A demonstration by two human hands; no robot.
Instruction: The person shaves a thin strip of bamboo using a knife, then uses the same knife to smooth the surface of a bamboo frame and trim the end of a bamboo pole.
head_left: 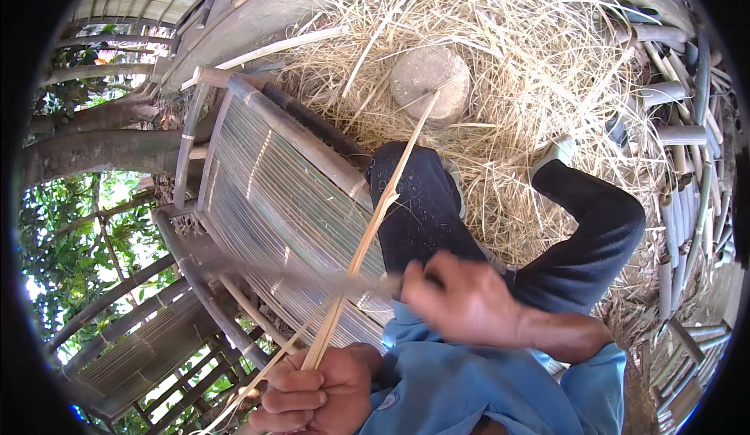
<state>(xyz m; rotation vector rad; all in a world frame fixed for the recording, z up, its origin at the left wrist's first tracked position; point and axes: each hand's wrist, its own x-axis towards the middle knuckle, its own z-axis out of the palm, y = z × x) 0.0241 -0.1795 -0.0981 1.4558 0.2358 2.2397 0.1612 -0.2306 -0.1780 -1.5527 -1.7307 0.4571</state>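
Note:
My left hand point(312, 392) is closed around a long pale bamboo strip point(361, 251), near the lower edge. The strip slants up across my thigh, and its far end meets the top of a round wooden block point(426, 83). Thinner slivers point(293, 341) split away from it by my left fist. My right hand point(461, 298) is curled around the handle of a knife point(312, 279), both smeared by motion. The blurred blade points left and crosses the strip just above my left hand. Whether it touches the strip I cannot tell.
A slatted bamboo bench point(289, 177) stands at my left. Heaps of pale bamboo shavings point(531, 60) cover the ground ahead, around the block. Stacked bamboo poles point(683, 134) line the right side. A bamboo railing point(203, 302) and a tree trunk point(94, 153) are at the far left.

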